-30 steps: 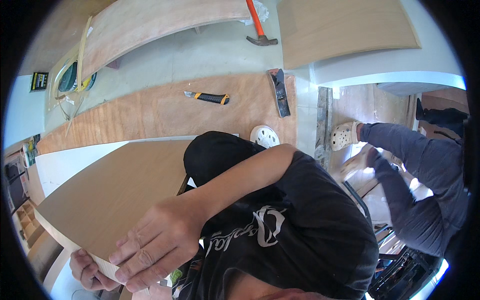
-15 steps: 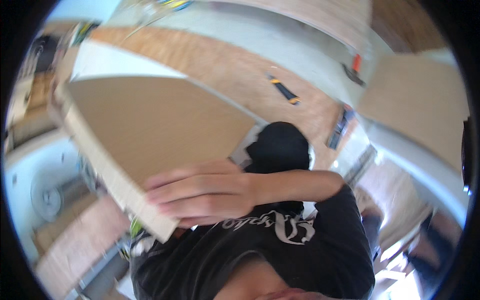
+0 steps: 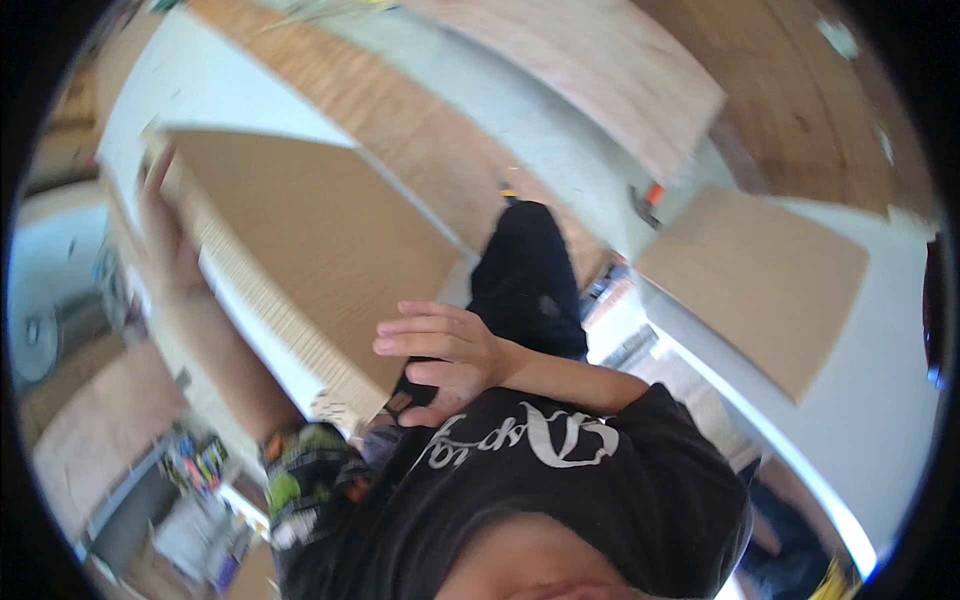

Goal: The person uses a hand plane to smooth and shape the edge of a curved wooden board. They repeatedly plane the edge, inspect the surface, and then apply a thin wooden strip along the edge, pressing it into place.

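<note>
A broad tan panel (image 3: 310, 220) with a pale, ribbed long edge (image 3: 285, 315) slopes across the left of the view, its near corner close to my lap. My left hand (image 3: 172, 240) is at the far end of that edge, one finger stretched along it; the other fingers are partly hidden and blurred, seemingly curled round the panel. My right hand (image 3: 445, 350) hovers beside the near end with its fingers spread and nothing in them. Behind my dark-clothed knee (image 3: 530, 270), a yellow-and-black hand tool (image 3: 508, 193) is mostly covered.
A hammer (image 3: 648, 205) with an orange handle lies beyond my knee. Another tan panel (image 3: 760, 285) rests on a white surface (image 3: 890, 300) at the right. Plywood sheets (image 3: 610, 70) lie at the far side. Assorted items (image 3: 195, 460) stand at lower left.
My right hand has come off the panel's edge and spread its fingers. My left hand now shows at the panel's far end. The whole view has turned and shifted.
</note>
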